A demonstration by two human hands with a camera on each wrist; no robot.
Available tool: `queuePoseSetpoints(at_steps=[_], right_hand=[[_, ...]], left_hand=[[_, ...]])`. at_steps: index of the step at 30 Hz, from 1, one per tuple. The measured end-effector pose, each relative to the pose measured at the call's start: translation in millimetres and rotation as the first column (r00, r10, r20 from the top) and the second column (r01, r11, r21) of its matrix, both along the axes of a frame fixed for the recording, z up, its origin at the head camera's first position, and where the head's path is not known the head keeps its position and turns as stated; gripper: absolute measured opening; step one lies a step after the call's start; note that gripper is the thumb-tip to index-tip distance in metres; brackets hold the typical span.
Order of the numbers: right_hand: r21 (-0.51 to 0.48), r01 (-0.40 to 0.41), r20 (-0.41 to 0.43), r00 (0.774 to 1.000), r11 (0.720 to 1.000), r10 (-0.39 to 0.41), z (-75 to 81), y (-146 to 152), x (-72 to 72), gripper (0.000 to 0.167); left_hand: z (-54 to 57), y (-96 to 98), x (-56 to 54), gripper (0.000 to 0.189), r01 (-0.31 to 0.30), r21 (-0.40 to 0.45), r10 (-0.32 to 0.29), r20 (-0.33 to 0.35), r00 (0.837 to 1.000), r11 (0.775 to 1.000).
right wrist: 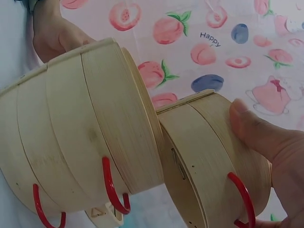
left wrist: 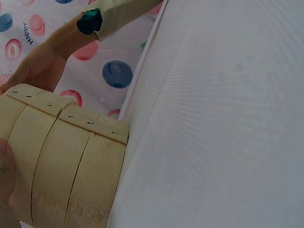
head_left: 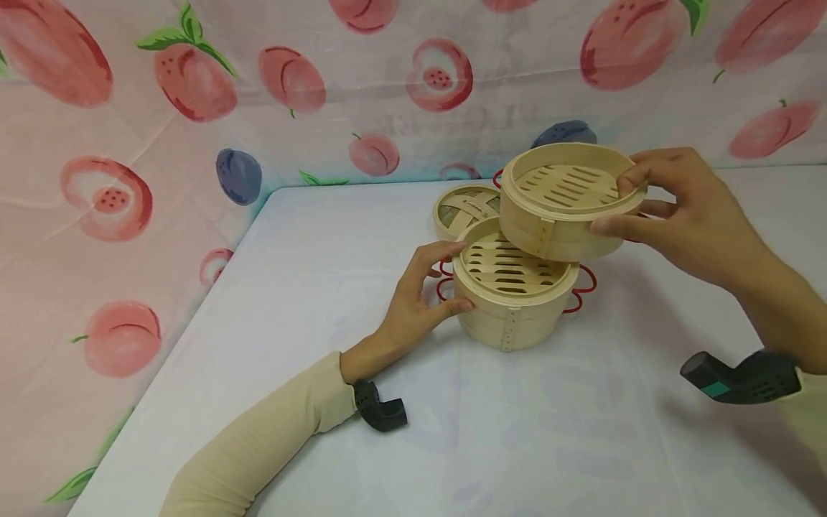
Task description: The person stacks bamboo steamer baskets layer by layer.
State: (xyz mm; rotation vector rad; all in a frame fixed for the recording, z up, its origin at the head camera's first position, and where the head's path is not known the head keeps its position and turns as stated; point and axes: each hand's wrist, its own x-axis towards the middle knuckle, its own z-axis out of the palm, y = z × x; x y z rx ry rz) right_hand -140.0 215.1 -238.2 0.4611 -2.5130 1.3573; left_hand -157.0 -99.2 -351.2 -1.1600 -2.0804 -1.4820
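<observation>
My right hand [head_left: 688, 215] grips a round bamboo steamer basket [head_left: 523, 231] by its right side, thumb outside the wall and index finger over the rim. This basket is raised and overlaps the back right of the stacked bamboo steamer baskets [head_left: 487, 316] on the table. Slats show inside both the raised and the stacked baskets. At the stack's left side, my left hand [head_left: 420, 294] holds it between fingers at the rim and thumb on the front wall. Red handles [right wrist: 110, 185] stick out from the stack; the raised basket has a red handle [right wrist: 244, 197] too.
Behind the stack lies a woven bamboo lid [head_left: 461, 208], partly hidden. A white cloth covers the table [head_left: 517, 438]. Fruit-printed fabric [head_left: 362, 86] hangs at the back and left. Each wrist carries a black camera, such as the left camera [head_left: 380, 409].
</observation>
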Motion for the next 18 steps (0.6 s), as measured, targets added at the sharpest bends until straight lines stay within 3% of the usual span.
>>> queuePoseSetpoints(at_steps=[18], right_hand=[[0.060,-0.028,0.009,1.000,0.998,0.027,0.4,-20,12.0,0.035]], left_hand=[[-0.5,-0.2,0.8,0.079,-0.013,-0.004,0.013,0.015,1.000,1.000]])
